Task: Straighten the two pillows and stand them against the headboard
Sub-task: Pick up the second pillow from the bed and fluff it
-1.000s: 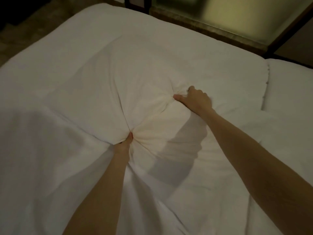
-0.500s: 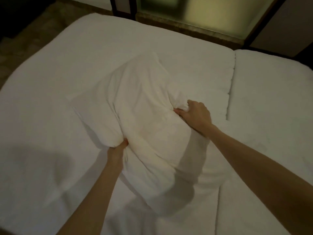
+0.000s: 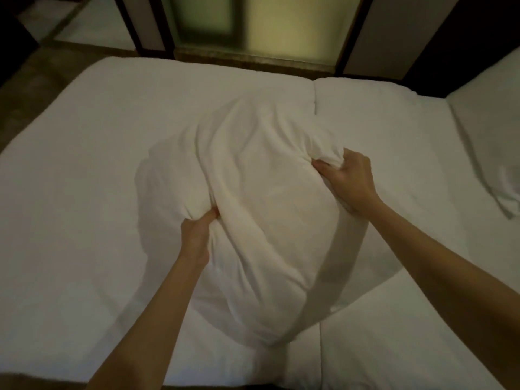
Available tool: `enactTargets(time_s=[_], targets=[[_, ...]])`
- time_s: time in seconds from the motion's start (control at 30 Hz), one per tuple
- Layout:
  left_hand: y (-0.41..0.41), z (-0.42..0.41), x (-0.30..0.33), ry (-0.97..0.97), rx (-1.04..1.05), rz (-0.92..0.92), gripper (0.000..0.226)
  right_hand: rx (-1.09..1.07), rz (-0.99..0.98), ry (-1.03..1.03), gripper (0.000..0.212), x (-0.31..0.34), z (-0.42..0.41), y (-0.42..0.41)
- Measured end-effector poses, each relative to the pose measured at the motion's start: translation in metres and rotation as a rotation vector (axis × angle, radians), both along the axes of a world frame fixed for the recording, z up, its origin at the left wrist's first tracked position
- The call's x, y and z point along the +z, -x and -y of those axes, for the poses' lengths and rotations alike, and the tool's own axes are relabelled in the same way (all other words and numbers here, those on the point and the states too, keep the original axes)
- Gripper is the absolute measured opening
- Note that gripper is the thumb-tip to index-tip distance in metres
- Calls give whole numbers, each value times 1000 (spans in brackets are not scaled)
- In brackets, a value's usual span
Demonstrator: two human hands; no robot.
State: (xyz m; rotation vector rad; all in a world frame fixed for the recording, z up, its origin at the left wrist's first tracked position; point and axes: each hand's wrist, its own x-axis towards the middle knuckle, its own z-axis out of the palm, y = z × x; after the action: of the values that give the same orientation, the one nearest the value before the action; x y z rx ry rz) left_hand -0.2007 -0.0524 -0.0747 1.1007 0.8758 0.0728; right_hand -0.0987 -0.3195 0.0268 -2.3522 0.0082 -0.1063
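Gripping a white pillow [image 3: 264, 209] by its two sides, we hold it over the middle of the bed [image 3: 84, 164], its lower corner hanging toward us and its far end toward the head of the bed. Our left hand [image 3: 197, 232] is closed on a bunch of the pillow's fabric at its left edge, thumb pressed into a fold; our right hand [image 3: 349, 178] is closed on a gathered fistful of the cover at the pillow's upper right, fingers curled around the cloth. Both forearms reach in from the lower edge of the view. Creases run across the pillow between the two grips, and its shadow falls on the sheet to the left. A seam [image 3: 313, 99] runs down the white bedding just behind the pillow. Lying flat at the far right edge, well apart from our hands, is a second white pillow [image 3: 489, 153]. Beyond the bed stand dark vertical frames and a dim greenish panel [image 3: 295, 26].
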Motion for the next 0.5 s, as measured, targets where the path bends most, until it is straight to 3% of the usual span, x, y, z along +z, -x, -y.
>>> enactTargets(time_s=[0.17,0.5], targets=[[9,47,29,-34,-149,57,38,-166,71,-56,37,28,70,56],[8,193,49,-24,-443,94,62,-380,160,5,40,53,227,128]])
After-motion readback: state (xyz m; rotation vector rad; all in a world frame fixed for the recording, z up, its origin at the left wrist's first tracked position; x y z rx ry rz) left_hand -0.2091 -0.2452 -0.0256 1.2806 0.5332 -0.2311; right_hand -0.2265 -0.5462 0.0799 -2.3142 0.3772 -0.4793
